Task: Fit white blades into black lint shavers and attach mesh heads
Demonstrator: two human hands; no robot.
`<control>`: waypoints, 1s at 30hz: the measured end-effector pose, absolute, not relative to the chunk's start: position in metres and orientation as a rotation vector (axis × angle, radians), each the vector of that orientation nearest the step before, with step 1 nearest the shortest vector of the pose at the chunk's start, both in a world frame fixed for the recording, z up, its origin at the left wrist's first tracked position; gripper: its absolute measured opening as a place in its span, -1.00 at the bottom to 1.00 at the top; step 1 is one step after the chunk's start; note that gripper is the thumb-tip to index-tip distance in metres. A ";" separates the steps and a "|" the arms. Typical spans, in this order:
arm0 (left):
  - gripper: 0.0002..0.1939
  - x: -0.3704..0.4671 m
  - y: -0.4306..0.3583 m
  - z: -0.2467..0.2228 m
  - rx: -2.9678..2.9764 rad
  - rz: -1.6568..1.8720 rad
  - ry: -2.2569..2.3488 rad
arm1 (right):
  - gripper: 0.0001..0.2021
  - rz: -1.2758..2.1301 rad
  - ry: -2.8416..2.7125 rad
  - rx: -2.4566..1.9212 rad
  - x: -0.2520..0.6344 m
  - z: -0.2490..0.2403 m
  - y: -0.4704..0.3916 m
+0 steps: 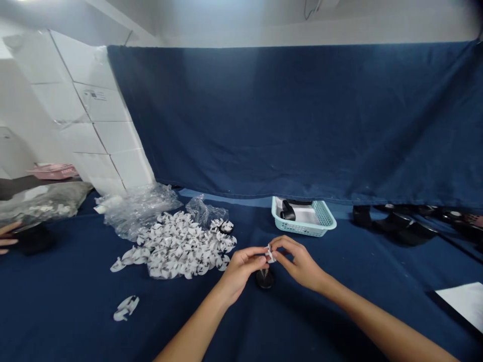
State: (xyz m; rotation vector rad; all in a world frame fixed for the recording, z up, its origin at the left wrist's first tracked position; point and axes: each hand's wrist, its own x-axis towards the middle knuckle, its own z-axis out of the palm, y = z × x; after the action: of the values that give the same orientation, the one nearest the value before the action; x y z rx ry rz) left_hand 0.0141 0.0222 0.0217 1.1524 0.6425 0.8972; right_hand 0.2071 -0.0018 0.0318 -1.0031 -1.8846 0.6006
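Note:
Between my two hands is a small white plastic piece (270, 254), gripped from both sides. The fingertips and thumb of my left hand (243, 266) pinch its left side. My right hand (296, 259) pinches it from the right. Just below the hands, a round black part (264, 279) rests on the blue cloth, its upper portion partly hidden by my left fingers. To the left lies a large heap of white plastic pieces (181, 246) of much the same colour. A few more loose white pieces (126, 308) lie apart, nearer the front left.
A light blue basket (304, 229) with black parts stands behind my hands. Clear plastic bags (139, 208) lie behind the heap, beside stacked white boxes (105, 130). Black items (400, 226) lie at right, near a white sheet (462, 304). Another person's hand (8, 236) shows at far left.

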 end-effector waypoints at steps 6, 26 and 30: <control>-0.62 0.010 0.024 0.015 1.362 0.900 0.795 | -0.88 0.528 -1.976 -1.025 0.219 0.035 0.004; -0.72 0.211 0.246 0.076 3.055 0.144 0.515 | -0.82 0.276 -1.199 -1.032 0.360 0.136 -0.026; -0.73 0.218 0.247 0.076 3.169 0.085 0.403 | -0.81 0.231 -1.055 -1.038 0.372 0.137 -0.029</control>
State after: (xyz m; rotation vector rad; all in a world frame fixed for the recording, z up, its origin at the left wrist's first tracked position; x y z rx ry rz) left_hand 0.2179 0.2468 0.0759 3.1691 0.4026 0.0853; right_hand 0.3716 -0.0286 0.1374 -1.0376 -1.0553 0.2313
